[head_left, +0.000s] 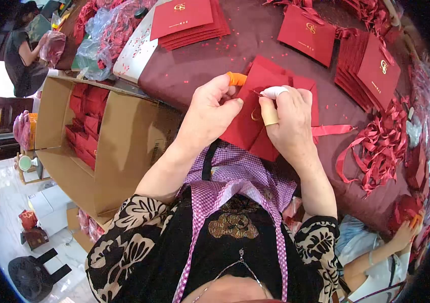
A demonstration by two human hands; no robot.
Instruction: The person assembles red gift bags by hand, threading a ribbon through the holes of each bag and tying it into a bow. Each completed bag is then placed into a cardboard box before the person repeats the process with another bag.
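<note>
The red paper bag (242, 123) lies slanted between the hands, over the table edge. The left hand (210, 111) grips its left side; the right hand (291, 118), nearer to its middle, pinches a small thin tip (258, 94) (what it is, I cannot tell). The red ribbon (333, 130) extends rightward, beyond the right hand.

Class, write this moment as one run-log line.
left hand: grips red bag | right hand: on bag's front | right: ribbon pile | left: open cardboard box
</note>
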